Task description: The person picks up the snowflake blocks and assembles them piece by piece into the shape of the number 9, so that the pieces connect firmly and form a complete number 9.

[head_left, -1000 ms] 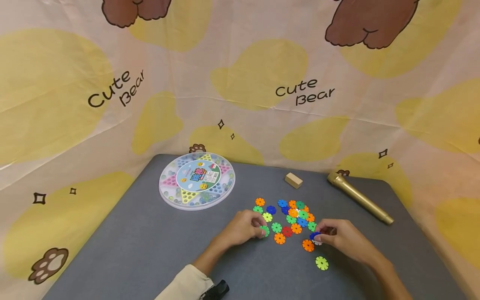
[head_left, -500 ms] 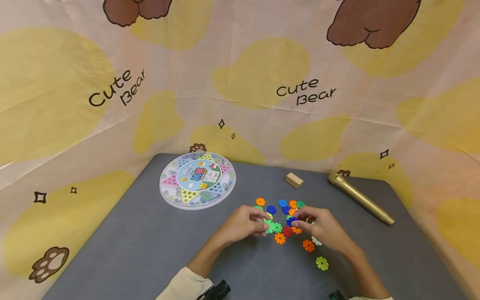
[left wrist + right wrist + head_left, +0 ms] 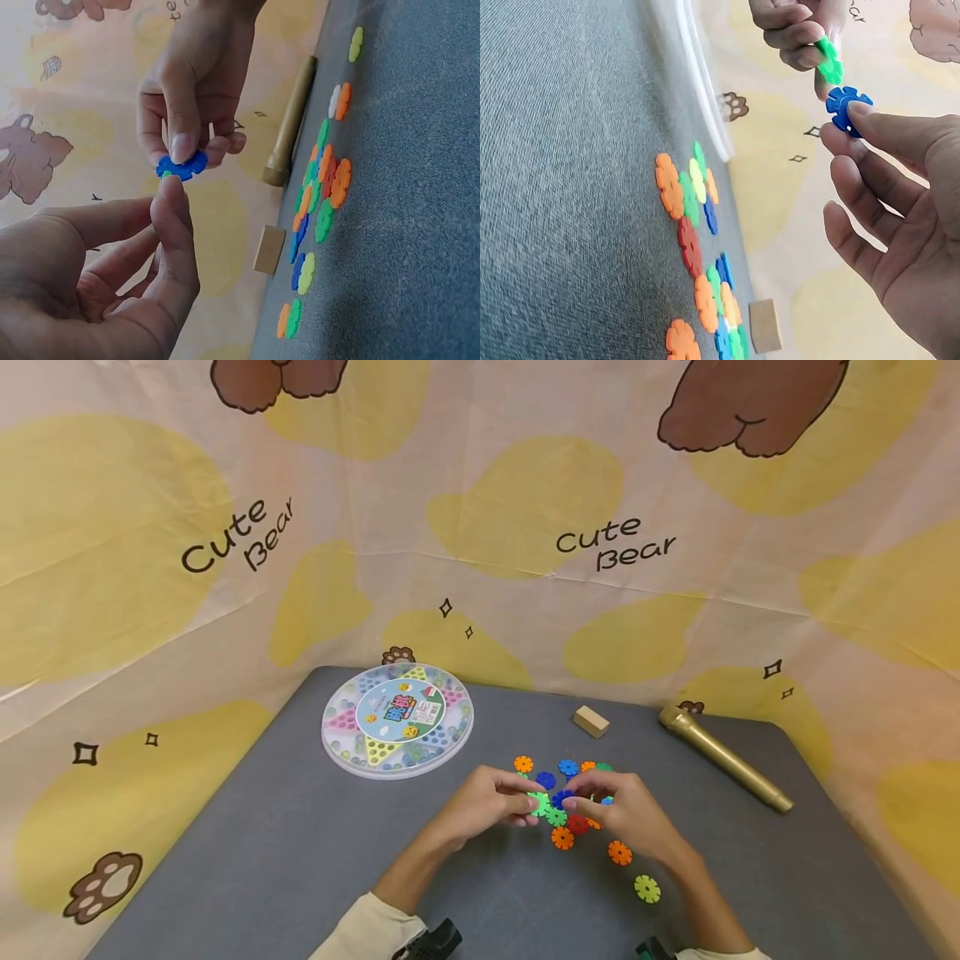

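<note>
My left hand (image 3: 487,806) pinches a green notched plastic disc (image 3: 829,61) between thumb and fingers. Facing it, my right hand (image 3: 626,810) pinches a blue notched disc (image 3: 845,107) by its edge. Both discs are raised above the table, edge to edge, with the blue one right at the green one's rim. In the left wrist view the blue disc (image 3: 182,166) shows flat, and the left fingertips cover most of the green one. Below the hands lie loose discs, among them a red one (image 3: 577,824) and an orange one (image 3: 562,837).
On the grey table (image 3: 300,860), a round Chinese checkers set (image 3: 397,720) lies at the back left. A small wooden block (image 3: 591,722) and a gold microphone (image 3: 723,758) lie toward the back right. A yellow-green disc (image 3: 647,888) sits near the right forearm.
My right hand has moved left with the blue disc, away from the white disc, to meet my left hand. The left hand has lifted the green disc slightly and shifted right.
</note>
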{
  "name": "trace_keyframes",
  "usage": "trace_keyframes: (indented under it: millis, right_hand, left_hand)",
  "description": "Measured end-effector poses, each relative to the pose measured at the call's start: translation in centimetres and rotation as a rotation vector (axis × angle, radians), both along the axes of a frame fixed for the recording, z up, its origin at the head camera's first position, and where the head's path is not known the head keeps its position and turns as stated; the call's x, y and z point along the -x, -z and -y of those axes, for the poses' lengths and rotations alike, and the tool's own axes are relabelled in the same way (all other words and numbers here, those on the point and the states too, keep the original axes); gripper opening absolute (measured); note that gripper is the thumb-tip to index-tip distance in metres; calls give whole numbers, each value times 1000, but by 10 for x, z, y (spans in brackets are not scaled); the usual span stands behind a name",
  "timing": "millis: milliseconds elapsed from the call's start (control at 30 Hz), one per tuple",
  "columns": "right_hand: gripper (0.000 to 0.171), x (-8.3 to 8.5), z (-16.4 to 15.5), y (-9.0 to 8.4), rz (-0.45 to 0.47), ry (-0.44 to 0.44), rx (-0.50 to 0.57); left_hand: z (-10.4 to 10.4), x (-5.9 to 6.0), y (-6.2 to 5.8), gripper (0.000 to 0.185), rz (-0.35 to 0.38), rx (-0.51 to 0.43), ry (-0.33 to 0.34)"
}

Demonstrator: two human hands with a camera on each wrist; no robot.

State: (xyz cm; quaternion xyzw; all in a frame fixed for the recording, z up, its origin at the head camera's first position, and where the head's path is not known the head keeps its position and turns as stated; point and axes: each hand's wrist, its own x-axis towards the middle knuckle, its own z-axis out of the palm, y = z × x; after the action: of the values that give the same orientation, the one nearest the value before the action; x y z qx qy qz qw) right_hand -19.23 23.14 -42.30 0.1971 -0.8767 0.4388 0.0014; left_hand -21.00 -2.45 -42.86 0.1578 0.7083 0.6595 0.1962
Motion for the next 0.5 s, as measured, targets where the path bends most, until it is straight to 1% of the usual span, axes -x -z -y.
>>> trace_keyframes:
  millis: [333,500]
  right_hand:
    - [7,-2,4,1,-32,-53,51]
    - [6,-1,7,5,-102,-45,76]
  left_hand:
    - [-3,-2,-1,25,6,-37,10]
    - [-5,-5,-2,26,16,-59,-10]
